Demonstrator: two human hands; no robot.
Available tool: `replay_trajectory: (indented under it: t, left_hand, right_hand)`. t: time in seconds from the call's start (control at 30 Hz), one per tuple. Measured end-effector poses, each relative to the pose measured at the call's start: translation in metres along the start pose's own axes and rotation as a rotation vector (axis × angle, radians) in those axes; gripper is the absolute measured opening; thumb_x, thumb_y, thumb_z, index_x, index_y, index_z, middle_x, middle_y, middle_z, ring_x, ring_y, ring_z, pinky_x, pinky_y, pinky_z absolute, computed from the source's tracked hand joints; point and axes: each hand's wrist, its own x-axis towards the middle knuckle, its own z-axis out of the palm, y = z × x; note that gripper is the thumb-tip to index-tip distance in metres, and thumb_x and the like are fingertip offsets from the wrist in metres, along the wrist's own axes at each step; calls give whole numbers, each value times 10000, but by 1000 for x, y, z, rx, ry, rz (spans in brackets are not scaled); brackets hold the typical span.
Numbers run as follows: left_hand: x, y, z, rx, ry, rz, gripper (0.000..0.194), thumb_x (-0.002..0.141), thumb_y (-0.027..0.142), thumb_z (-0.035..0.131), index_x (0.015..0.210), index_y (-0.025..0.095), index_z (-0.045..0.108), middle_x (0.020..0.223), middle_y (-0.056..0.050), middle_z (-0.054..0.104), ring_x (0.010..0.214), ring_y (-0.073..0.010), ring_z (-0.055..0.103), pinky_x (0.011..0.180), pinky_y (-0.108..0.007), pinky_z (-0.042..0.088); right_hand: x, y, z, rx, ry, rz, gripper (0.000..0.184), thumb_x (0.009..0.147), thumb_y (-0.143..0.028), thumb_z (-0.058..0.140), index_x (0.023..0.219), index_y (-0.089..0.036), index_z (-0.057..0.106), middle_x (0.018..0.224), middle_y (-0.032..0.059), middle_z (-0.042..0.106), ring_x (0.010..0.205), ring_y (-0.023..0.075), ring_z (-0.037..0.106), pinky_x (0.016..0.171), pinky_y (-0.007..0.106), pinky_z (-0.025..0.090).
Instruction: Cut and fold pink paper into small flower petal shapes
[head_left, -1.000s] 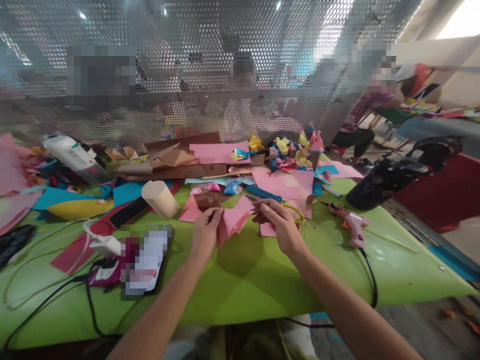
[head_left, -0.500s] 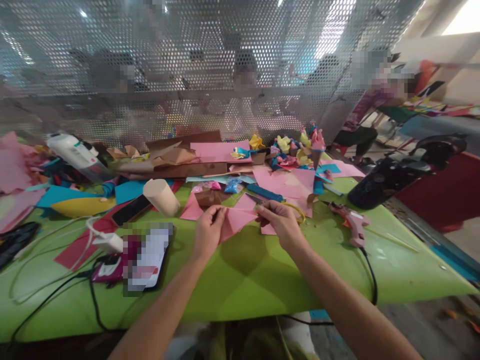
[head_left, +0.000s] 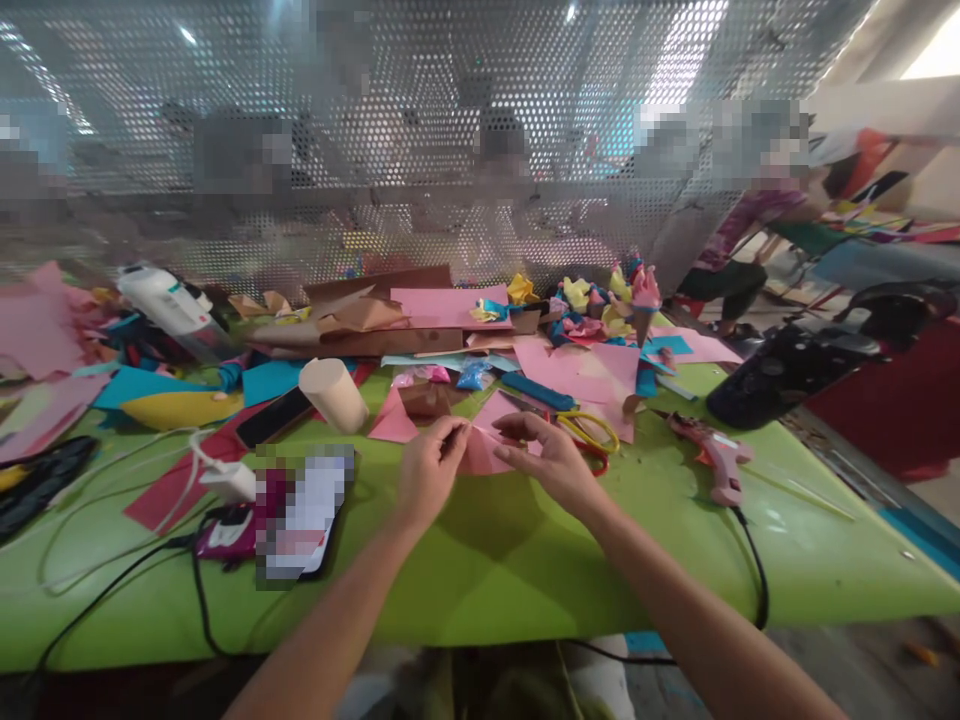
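My left hand (head_left: 433, 465) pinches the edge of a creased piece of pink paper (head_left: 481, 456) between thumb and fingers, just above the table. At the paper's right side is my right hand (head_left: 551, 455), its thumb and fingers apart with a gap between them. Whether its fingertips touch the paper I cannot tell. Scissors with yellow and red handles (head_left: 600, 432) lie just beyond the right hand, partly hidden by it. A blue cutter-like tool (head_left: 538, 390) rests behind them.
Around the green table (head_left: 480, 590) are a phone (head_left: 307, 530), a tan cardboard tube (head_left: 334, 395), a pink glue gun (head_left: 720, 455) with a cord, and a dark bottle (head_left: 787, 370). Paper scraps and crumpled paper flowers (head_left: 581, 300) line the back. A person sits at far right.
My right hand has let go of the paper's right edge and its fingers have spread. The left hand still grips the paper, which now sits flatter. The view has shifted slightly.
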Motion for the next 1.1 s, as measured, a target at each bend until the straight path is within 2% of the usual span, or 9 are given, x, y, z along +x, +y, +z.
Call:
replay_trajectory:
  t: [0.1,0.3,0.43,0.57,0.77,0.87,1.0,1.1]
  left_hand:
    - [0,2,-1,1,-12,-20,250,934,372,476,883,199,648,808,-30,695,710,-153,621,661,-227,451]
    - [-2,5,0,39,11,-73,251,930,371,469,865,206,647,775,-31,679,679,-158,609,652,-236,428]
    - [-4,6,2,32,-9,-70,235,919,362,488,856,202,648,740,-25,660,641,-147,579,627,-233,402]
    - [-2,7,2,-100,-43,-124,238,901,385,512,836,192,635,713,-5,626,633,-137,548,605,-227,385]
    - [4,2,2,-415,-199,-262,275,796,431,646,741,163,619,694,9,585,685,-140,526,639,-230,406]
    - [4,0,2,-424,-198,-276,272,790,418,647,709,160,622,669,7,569,675,-138,509,638,-234,393]
    - [1,1,5,-377,-216,-259,230,783,391,651,745,165,663,694,-6,606,700,-150,525,649,-238,401]
    - [-1,2,7,-376,-225,-259,230,798,391,640,764,166,674,719,-12,633,719,-155,544,664,-241,417]
  right_hand:
    - [0,2,0,-2,6,55,304,779,-496,689,824,-196,690,775,37,705,736,201,642,682,316,488]
    - [-2,-2,2,-124,-23,-58,244,792,-441,695,875,-213,716,825,45,732,774,217,650,695,322,483]
    - [-1,4,4,-154,26,-9,213,818,-425,664,787,-218,707,744,24,722,696,200,638,630,299,453]
    - [-1,8,4,-120,79,-4,228,797,-427,676,731,-210,696,695,21,704,658,191,618,604,287,440]
    - [-2,3,3,-111,58,-19,214,791,-403,673,706,-208,699,662,20,691,626,183,603,592,285,439]
    - [-2,2,2,-155,41,-28,208,806,-392,660,710,-212,698,670,24,690,638,188,607,598,291,436]
    - [-2,3,3,-217,0,-81,177,838,-378,636,830,-224,721,778,37,724,717,201,630,646,302,451]
    - [-1,4,4,-236,-2,-70,193,849,-374,612,787,-218,707,749,33,714,690,193,614,617,288,430]
